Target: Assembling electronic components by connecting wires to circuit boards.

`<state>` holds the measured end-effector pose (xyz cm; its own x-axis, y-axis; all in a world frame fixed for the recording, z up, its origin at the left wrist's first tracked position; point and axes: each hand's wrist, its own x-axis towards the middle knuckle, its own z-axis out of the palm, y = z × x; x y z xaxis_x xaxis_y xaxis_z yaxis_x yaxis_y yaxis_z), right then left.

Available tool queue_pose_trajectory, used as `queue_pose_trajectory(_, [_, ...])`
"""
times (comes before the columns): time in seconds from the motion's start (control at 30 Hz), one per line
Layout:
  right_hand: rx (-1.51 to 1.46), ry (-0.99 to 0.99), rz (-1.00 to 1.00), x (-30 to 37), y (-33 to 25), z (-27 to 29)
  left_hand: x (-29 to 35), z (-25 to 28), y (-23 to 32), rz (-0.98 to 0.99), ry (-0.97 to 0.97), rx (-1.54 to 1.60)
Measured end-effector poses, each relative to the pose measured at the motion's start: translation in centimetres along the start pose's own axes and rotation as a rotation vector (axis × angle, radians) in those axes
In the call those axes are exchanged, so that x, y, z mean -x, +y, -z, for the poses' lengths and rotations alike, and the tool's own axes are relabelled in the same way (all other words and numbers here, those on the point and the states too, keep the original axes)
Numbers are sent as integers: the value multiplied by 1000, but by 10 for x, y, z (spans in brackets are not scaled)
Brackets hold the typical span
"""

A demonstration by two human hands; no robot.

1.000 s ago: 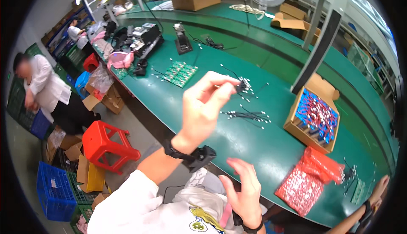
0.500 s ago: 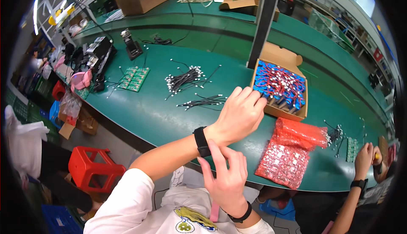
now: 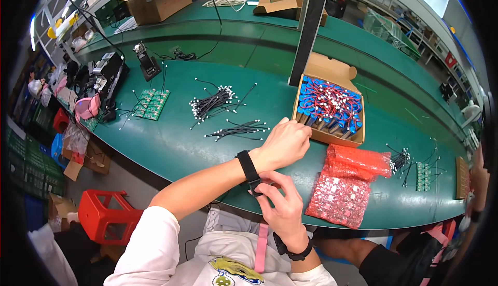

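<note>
Beside a box [image 3: 332, 138] of blue parts [image 3: 330, 104], the left hand [image 3: 285, 144] curls, hold unclear, the right hand [image 3: 282, 205] pinching a wristband [image 3: 248, 166].

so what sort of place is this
Most likely an electronics assembly workshop or factory line: a long green workbench holds a panel of green circuit boards and a pile of black cables with white connectors.

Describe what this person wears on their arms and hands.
The left hand and right hand are ungloved. The left wrist strap is black and flat; the right wrist band is black too. The left sleeve and right sleeve are white.
</note>
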<state>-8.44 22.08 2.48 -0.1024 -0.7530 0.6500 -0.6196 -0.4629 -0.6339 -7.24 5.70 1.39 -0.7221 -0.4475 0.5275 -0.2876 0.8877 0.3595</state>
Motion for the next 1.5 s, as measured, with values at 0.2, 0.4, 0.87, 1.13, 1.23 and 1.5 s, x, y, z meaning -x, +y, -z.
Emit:
queue_pose_trajectory(0.2, [82,129,-165,-2,-4,-14,-10,-17,-1,121,-7,143])
queue_pose_trajectory(0.4, [268,188,-85,-5,-13,-33,-6,4,9,132,243,219])
queue_pose_trajectory(0.87, [61,175,-233,9,-4,-50,8,-6,-3,415,76,593])
queue_pose_trajectory(1.13, [150,203,-245,8,-2,-60,4,-10,-9,457,1,710])
queue_pose_trajectory(1.23, [184,201,-266,11,1,-65,5,-13,-21,452,44,716])
queue_pose_trajectory(1.5, [50,153,-345,19,13,-53,7,-3,-12,687,6,907])
